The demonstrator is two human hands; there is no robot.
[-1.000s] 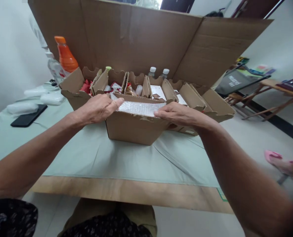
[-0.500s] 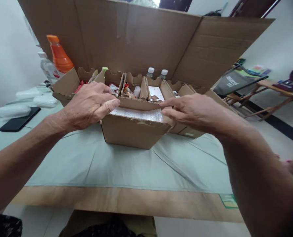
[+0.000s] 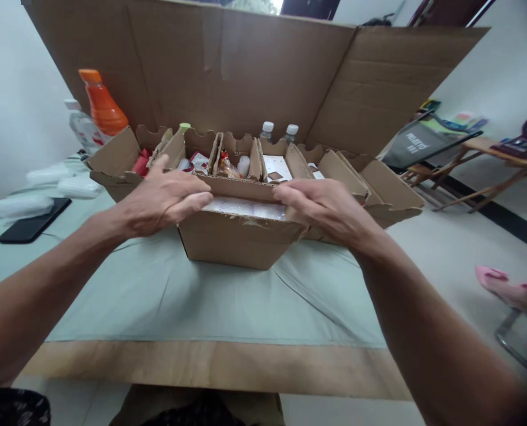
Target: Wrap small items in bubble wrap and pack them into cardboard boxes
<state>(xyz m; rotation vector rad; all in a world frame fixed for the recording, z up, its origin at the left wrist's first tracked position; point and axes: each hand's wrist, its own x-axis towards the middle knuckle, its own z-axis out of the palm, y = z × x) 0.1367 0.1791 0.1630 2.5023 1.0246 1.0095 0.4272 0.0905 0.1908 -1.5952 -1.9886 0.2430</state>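
A small brown cardboard box (image 3: pixel 232 245) stands on the green cloth with bubble wrap (image 3: pixel 245 207) showing in its open top. Its raised cardboard flap (image 3: pixel 245 188) runs between my hands. My left hand (image 3: pixel 165 198) is at the left end, thumb and forefinger closed on the flap, one finger lifted. At the right end, my right hand (image 3: pixel 320 204) pinches the flap's edge with fingers curled. Directly behind stands a row of open cardboard compartments (image 3: pixel 294 161), holding a red item (image 3: pixel 141 163), a small figure (image 3: pixel 226 165) and white packets (image 3: pixel 275 168).
A tall cardboard panel (image 3: pixel 254 71) rises behind the boxes. At left are an orange bottle (image 3: pixel 106 109), a clear bottle (image 3: pixel 83 127), white packages (image 3: pixel 21 207) and a black phone (image 3: pixel 35 222). To the right are a folding chair (image 3: pixel 407 145) and another person's foot in a pink slipper (image 3: pixel 496 278).
My right hand has moved left and its fingers have closed on the flap's edge. My left hand has shifted slightly left, with one finger now raised.
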